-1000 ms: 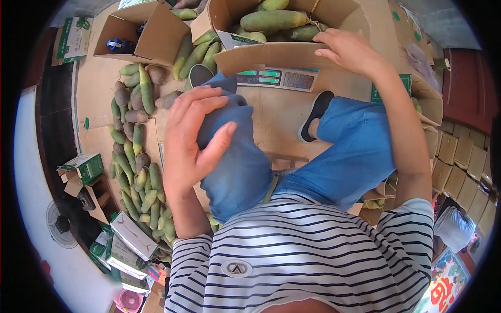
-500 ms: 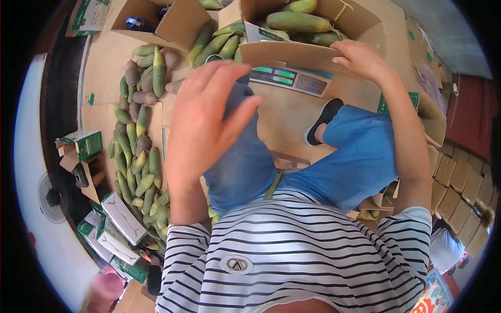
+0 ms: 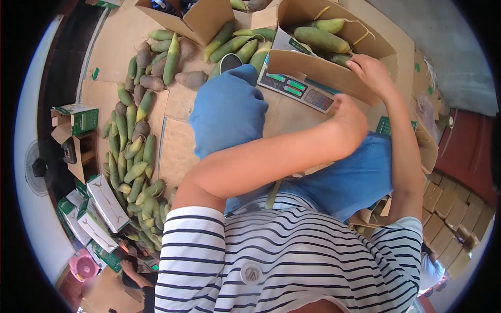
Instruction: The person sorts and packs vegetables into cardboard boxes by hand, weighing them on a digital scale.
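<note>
An open cardboard box (image 3: 323,74) holding several green radishes (image 3: 322,39) stands at the upper right, on or against a digital scale (image 3: 318,97) with lit green displays. My right hand (image 3: 371,74) is closed over the box's near right rim, fingertips beside a radish. Across my lap reaches my left arm, bringing my left hand (image 3: 349,121) to the keypad end of the scale, just below the box's near flap. Its fingers are bent and partly hidden, so whether it touches the scale or the box cannot be made out.
A long pile of radishes (image 3: 128,151) covers the floor at left. Another open carton (image 3: 195,21) stands top left. White and green boxes (image 3: 107,203), a fan (image 3: 37,166) and a pink basin (image 3: 83,265) lie further left. Another person's arm (image 3: 133,274) shows lower left; stacked cartons (image 3: 454,208) stand right.
My left hand has swung from above my left knee across to the right, down by the scale. My right hand stays on the box rim. The view has shifted slightly.
</note>
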`<state>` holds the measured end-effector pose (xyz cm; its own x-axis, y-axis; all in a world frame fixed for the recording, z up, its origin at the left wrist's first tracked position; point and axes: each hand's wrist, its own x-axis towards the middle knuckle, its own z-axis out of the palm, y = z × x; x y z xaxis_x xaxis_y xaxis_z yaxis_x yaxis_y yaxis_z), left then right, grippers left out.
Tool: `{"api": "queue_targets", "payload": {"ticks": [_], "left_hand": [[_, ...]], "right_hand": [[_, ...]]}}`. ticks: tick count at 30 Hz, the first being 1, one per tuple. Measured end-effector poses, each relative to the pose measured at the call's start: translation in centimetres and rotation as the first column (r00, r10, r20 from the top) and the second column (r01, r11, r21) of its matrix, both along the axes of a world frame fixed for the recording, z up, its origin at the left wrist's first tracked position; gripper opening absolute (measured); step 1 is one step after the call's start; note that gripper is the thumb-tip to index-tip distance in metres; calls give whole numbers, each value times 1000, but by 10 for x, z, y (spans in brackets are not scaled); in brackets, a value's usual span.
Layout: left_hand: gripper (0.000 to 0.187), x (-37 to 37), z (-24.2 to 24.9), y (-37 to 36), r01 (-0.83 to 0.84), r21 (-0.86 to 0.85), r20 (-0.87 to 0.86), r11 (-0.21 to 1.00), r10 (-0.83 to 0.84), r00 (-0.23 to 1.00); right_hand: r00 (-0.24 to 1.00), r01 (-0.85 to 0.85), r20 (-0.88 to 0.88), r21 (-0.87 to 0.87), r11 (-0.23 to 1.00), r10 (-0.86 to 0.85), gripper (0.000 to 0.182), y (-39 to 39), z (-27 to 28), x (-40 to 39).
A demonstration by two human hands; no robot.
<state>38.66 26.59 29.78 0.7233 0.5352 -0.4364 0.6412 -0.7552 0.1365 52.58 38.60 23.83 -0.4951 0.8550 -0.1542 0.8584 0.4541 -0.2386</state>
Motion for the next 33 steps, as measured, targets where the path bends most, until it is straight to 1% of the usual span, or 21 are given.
{"api": "queue_targets", "payload": {"ticks": [1, 2, 4, 5, 6, 7, 10, 12, 13, 15, 16, 19, 20, 21, 23, 24, 27, 28, 30, 31, 33], "left_hand": [[37, -5, -7, 3, -62, 7, -62, 998, 62, 996], [36, -6, -12, 1, -62, 84, -137, 995, 73, 988], [35, -8, -5, -3, -79, 143, -64, 987, 88, 994], [35, -7, -2, -4, -80, 170, -28, 982, 86, 996], [35, -6, 0, -2, -54, 100, 57, 994, 48, 997], [35, -7, 0, -4, -37, 110, 69, 993, 30, 997], [35, -9, 6, -10, -3, 156, 78, 988, -9, 997], [36, -14, 11, -9, -1, 205, 40, 979, -7, 999], [38, -15, 13, -9, -22, 204, 57, 979, 11, 998], [42, -18, 16, -8, -67, 201, 86, 977, 50, 995], [44, -23, 17, -7, -46, 211, 62, 976, 34, 997], [53, -32, 20, -6, 19, 223, 13, 975, -22, 1000], [55, -33, 19, -6, 36, 219, 14, 975, -40, 999], [58, -33, 19, -6, 56, 219, 13, 974, -60, 998], [53, -32, 21, -7, 54, 212, 10, 976, -57, 998], [51, -32, 21, -8, 51, 203, 9, 978, -54, 999], [44, -25, 15, -9, -12, 182, 76, 983, -2, 997], [43, -23, 13, -9, -15, 183, 82, 983, 0, 997], [40, -21, 9, -9, -23, 185, 92, 983, 6, 996], [40, -21, 9, -9, -17, 171, 94, 985, 1, 996], [40, -20, 8, -6, -8, 141, 97, 990, -5, 995]], "right_hand": [[999, 15, -36, 13, 1000, -15, 33, 2, -2, -1], [998, 23, -55, 4, 1000, -23, 29, 4, -6, 1], [994, 39, -99, -2, 999, -39, 23, 17, -10, 1], [999, 8, -47, 9, 1000, -8, 21, 24, -13, 1], [1000, -17, 9, 17, 1000, 17, 19, 28, -12, -1], [997, -41, 67, 20, 999, 39, 18, 32, -12, -2], [973, -130, 203, 84, 988, 111, 27, 52, -4, -27], [957, -207, 225, 96, 974, 181, 42, 67, -15, -47], [947, -248, 234, 100, 964, 219, 50, 73, -23, -57], [940, -286, 219, 79, 955, 263, 68, 80, -45, -79], [946, -285, 183, 65, 956, 269, 75, 82, -55, -90], [952, -210, 214, -68, 975, 220, 74, 87, -57, -102], [937, -238, 244, -86, 967, 252, 75, 89, -52, -101], [944, -229, 228, -64, 971, 237, 75, 88, -44, -97], [957, -216, 193, -19, 976, 215, 75, 86, -30, -93], [963, -270, 66, 153, 951, 263, 69, 88, -31, -80], [977, -2, -211, 118, 993, 27, 64, 77, 8, -72], [971, 63, -240, 223, 973, -8, 63, 79, 10, -65], [912, 248, -384, 243, 938, -142, 66, 79, 12, -53], [868, 337, -454, 240, 910, -201, 68, 79, 12, -48], [695, 423, -649, 20, 906, -310, 63, 76, 10, -40]]}}
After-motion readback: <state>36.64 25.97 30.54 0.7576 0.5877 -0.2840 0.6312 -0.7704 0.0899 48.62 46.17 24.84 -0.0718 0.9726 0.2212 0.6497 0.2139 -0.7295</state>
